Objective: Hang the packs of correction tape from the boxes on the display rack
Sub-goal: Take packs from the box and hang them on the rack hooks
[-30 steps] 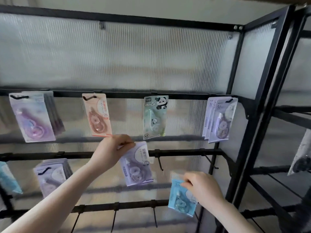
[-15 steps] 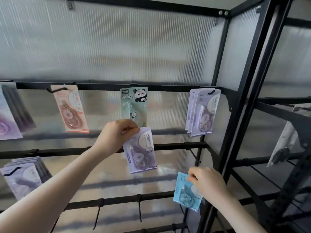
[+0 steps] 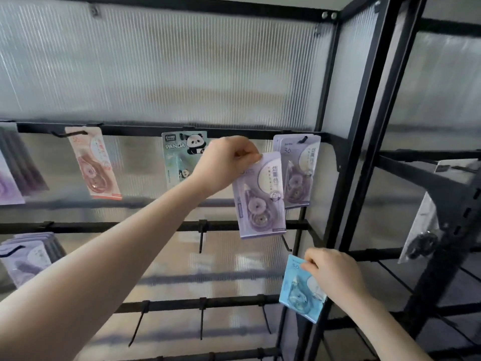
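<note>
Up top, a ribbed translucent panel (image 3: 182,74) filled the back, catching pale light, with blurred brownish shapes showing through it lower down. A small dark clip (image 3: 95,10) sat on its upper edge, and two silver bolts (image 3: 329,15) shone at the corner. Off to the right stood a second black frame (image 3: 455,183), and on it hung a grey-white card (image 3: 421,230), tilted, carrying something dark and round, too blurred to identify.

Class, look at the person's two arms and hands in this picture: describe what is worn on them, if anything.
Both forearms are bare as far as the picture shows: no sleeves, gloves or watch. The left hand and right hand show no rings or bracelets. Any sleeve would lie out of view, beyond the frame's lower edge.
</note>
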The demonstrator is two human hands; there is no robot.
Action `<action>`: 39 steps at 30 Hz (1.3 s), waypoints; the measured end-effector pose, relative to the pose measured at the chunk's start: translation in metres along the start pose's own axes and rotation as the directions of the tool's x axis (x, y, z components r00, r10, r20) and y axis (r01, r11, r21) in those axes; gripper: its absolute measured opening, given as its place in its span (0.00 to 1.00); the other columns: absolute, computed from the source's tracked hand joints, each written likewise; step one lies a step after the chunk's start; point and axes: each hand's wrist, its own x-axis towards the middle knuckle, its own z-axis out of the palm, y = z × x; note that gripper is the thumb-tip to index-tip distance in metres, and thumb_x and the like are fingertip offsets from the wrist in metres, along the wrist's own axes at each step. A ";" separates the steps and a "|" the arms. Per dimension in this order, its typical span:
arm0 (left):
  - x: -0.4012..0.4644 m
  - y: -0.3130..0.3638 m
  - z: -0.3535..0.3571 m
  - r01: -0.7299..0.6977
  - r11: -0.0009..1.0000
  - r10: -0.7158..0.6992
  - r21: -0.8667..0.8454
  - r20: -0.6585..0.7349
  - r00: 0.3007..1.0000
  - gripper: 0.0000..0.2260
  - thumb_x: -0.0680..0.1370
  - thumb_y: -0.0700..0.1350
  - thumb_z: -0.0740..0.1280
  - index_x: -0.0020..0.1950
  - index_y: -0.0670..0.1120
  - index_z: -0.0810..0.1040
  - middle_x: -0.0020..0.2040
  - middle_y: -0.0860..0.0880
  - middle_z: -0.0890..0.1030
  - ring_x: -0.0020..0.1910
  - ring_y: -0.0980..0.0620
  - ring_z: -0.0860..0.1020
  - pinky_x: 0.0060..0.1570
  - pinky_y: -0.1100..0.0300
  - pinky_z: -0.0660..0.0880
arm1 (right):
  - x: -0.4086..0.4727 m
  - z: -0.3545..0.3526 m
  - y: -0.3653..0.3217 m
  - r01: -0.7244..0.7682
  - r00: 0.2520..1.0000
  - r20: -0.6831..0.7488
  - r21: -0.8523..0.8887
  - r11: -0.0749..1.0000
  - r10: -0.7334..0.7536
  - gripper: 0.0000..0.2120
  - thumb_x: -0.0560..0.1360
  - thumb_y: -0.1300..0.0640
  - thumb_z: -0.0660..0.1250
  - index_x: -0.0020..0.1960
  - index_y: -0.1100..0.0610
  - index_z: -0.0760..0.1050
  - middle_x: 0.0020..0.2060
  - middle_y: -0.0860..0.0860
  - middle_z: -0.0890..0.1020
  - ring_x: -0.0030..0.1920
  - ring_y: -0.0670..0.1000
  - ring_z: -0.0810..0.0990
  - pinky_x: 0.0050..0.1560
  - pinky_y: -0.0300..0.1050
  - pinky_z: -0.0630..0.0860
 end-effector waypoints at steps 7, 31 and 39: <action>0.039 0.022 0.030 -0.007 1.000 0.007 -0.016 -0.019 1.000 0.03 0.74 0.45 0.69 0.42 0.46 0.80 0.33 0.57 0.76 0.32 0.63 0.72 0.33 0.72 0.66 | -0.005 0.007 0.034 -0.031 1.000 -0.003 0.047 0.998 0.031 0.10 0.78 0.47 0.59 0.41 0.51 0.70 0.39 0.45 0.79 0.39 0.45 0.77 0.33 0.39 0.67; 0.075 0.032 0.069 -0.010 0.998 0.013 0.060 -0.051 0.999 0.08 0.77 0.42 0.63 0.44 0.44 0.81 0.38 0.53 0.78 0.33 0.58 0.71 0.32 0.74 0.64 | 0.000 0.012 0.039 0.011 0.999 0.052 0.080 0.997 -0.016 0.11 0.79 0.50 0.58 0.41 0.53 0.67 0.43 0.49 0.81 0.32 0.44 0.70 0.25 0.35 0.57; 0.079 0.027 0.074 -0.038 0.982 0.047 0.186 -0.045 0.998 0.09 0.76 0.41 0.61 0.44 0.44 0.80 0.40 0.53 0.77 0.40 0.50 0.76 0.38 0.61 0.69 | 0.004 0.017 0.033 0.035 0.998 0.060 0.051 0.998 -0.038 0.12 0.80 0.49 0.57 0.40 0.54 0.67 0.41 0.48 0.79 0.31 0.44 0.71 0.24 0.36 0.56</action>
